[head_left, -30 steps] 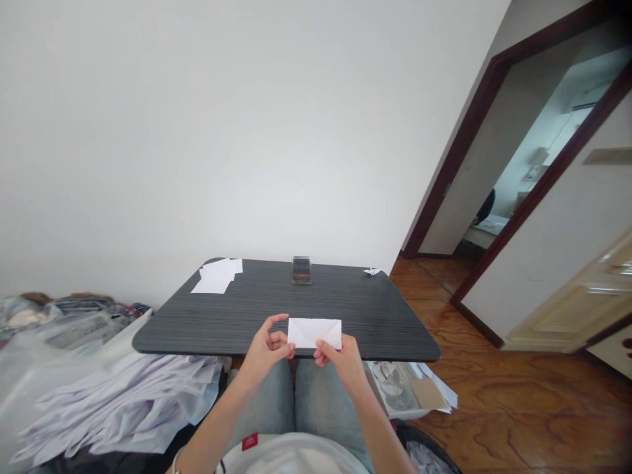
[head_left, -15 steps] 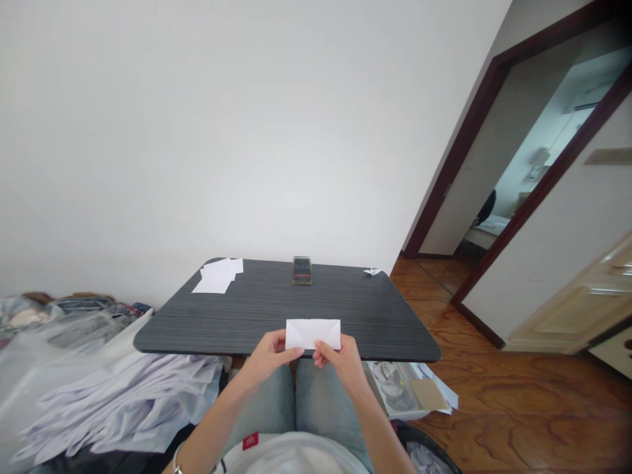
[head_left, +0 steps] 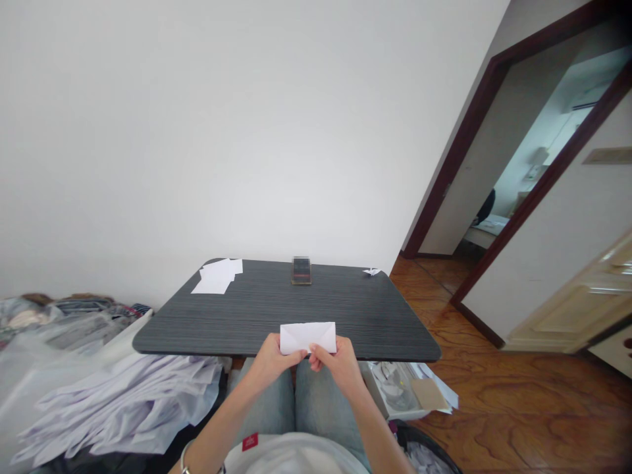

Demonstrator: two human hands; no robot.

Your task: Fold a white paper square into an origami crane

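Note:
A folded white sheet of paper point(head_left: 308, 334), a wide rectangle with diagonal creases, is held up at the near edge of the dark table point(head_left: 266, 309). My left hand point(head_left: 272, 355) grips its left end, thumb along the lower edge and fingers behind. At the right end my right hand point(head_left: 336, 359) pinches it, the thumb pressing near the middle of the bottom edge. The paper hides most fingers behind it. At the table's far left lie several white sheets point(head_left: 217, 276). A small folded paper piece point(head_left: 371, 272) rests at the far right.
A small transparent stand point(head_left: 301, 270) is at the table's back middle, near the wall. Below on the left is a pile of white cloth or bags point(head_left: 123, 405). A white box point(head_left: 395, 395) with papers stands under the table's right side, above a dark bin point(head_left: 429, 454).
Both hands have shifted slightly left and down with the folded paper. The right thumb has stayed at the paper's lower edge. The things on the table have not moved.

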